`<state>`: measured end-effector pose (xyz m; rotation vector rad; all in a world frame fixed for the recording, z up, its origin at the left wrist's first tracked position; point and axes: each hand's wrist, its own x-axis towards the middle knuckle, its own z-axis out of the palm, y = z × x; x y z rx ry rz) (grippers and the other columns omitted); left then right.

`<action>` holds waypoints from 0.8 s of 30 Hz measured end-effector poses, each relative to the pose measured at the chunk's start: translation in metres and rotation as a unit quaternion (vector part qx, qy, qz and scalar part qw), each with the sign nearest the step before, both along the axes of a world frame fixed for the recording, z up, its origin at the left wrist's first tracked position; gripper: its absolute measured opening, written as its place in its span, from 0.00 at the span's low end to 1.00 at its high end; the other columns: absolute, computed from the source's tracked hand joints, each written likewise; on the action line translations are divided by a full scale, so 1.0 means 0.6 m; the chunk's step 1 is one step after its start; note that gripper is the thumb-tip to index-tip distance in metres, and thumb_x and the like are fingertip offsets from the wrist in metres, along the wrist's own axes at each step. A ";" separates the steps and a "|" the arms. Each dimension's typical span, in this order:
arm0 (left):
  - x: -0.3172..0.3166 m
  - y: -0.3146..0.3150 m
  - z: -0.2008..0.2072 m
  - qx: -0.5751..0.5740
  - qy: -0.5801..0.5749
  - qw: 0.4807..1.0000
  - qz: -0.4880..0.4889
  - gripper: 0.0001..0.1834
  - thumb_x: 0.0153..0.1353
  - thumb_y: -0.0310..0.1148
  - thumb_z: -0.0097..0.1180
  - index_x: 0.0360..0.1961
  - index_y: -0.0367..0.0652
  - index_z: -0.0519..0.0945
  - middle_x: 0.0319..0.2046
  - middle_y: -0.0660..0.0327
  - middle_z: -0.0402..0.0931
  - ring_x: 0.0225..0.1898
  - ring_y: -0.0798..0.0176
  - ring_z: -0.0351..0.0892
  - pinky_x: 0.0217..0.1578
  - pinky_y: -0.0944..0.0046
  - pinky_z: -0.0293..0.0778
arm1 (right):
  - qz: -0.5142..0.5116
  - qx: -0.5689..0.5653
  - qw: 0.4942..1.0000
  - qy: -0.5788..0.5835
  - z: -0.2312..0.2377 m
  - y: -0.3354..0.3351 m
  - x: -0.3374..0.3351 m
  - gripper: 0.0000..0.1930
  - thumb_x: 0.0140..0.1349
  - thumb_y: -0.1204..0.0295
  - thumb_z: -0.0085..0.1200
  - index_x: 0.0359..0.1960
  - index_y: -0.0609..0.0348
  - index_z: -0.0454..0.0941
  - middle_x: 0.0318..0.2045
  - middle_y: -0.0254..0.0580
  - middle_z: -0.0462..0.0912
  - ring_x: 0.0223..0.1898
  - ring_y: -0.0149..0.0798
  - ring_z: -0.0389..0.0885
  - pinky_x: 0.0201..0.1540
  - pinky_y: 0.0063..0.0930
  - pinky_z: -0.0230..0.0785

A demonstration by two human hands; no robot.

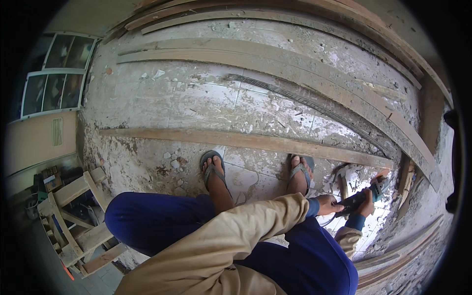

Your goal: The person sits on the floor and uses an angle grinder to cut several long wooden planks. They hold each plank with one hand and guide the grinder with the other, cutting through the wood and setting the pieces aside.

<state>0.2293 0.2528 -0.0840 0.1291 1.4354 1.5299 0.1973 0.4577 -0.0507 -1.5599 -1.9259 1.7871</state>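
Both hands are at the lower right on an angle grinder (350, 203) with a dark body and a teal head. My left hand (325, 205) is closed round its rear end, the left arm reaching across my knees. Farther forward, my right hand (365, 204) wraps the body close to the teal head. The grinder's front is beside the right end of a long narrow wooden plank (246, 141), which lies crosswise in front of my sandalled feet. Whether the disc touches the wood cannot be made out.
Wide cement-stained boards (275, 59) lie beyond the plank, with a slotted metal strip (295, 98) alongside. Rubble (175, 163) litters the dirty tiles. A wooden frame (64, 216) stands at left, below a window (54, 91). More timber (400, 250) lies at right.
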 end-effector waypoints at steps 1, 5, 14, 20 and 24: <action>0.002 0.018 -0.008 -0.047 0.006 0.999 0.007 0.40 0.68 0.63 0.61 0.52 0.27 0.83 0.47 0.40 0.86 0.49 0.52 0.87 0.52 0.54 0.79 | 0.001 -0.019 0.999 0.027 -0.005 0.000 0.005 0.16 0.59 0.59 0.67 0.37 0.62 0.86 0.26 0.38 0.84 0.22 0.35 0.80 0.26 0.29 0.73; 0.005 0.028 -0.034 -0.001 -0.157 0.988 0.012 0.39 0.65 0.65 0.64 0.45 0.31 0.84 0.36 0.53 0.85 0.30 0.61 0.86 0.31 0.61 0.81 | -0.019 -0.132 0.987 0.085 -0.039 0.018 0.019 0.15 0.65 0.60 0.65 0.44 0.58 0.84 0.37 0.35 0.84 0.38 0.35 0.82 0.45 0.33 0.75; 0.000 0.018 -0.021 -0.042 -0.122 0.991 -0.022 0.39 0.61 0.71 0.65 0.39 0.38 0.82 0.27 0.62 0.82 0.21 0.67 0.80 0.22 0.62 0.75 | -0.008 -0.267 0.953 0.145 -0.057 0.024 0.064 0.13 0.67 0.56 0.62 0.39 0.51 0.79 0.34 0.32 0.83 0.34 0.34 0.82 0.38 0.35 0.79; -0.008 -0.008 -0.012 0.021 -0.201 0.974 -0.098 0.47 0.54 0.69 0.70 0.60 0.37 0.79 0.45 0.57 0.82 0.38 0.62 0.86 0.40 0.60 0.83 | -0.092 -0.297 0.920 0.238 -0.034 -0.031 0.097 0.19 0.62 0.57 0.62 0.43 0.60 0.79 0.30 0.45 0.83 0.33 0.45 0.85 0.42 0.42 0.83; -0.028 -0.001 -0.005 0.037 -0.128 0.979 -0.154 0.35 0.57 0.53 0.74 0.55 0.36 0.81 0.40 0.58 0.84 0.40 0.64 0.85 0.37 0.62 0.83 | -0.098 -0.337 0.895 0.276 -0.028 -0.053 0.107 0.24 0.61 0.56 0.65 0.48 0.63 0.75 0.40 0.46 0.82 0.39 0.46 0.85 0.46 0.46 0.84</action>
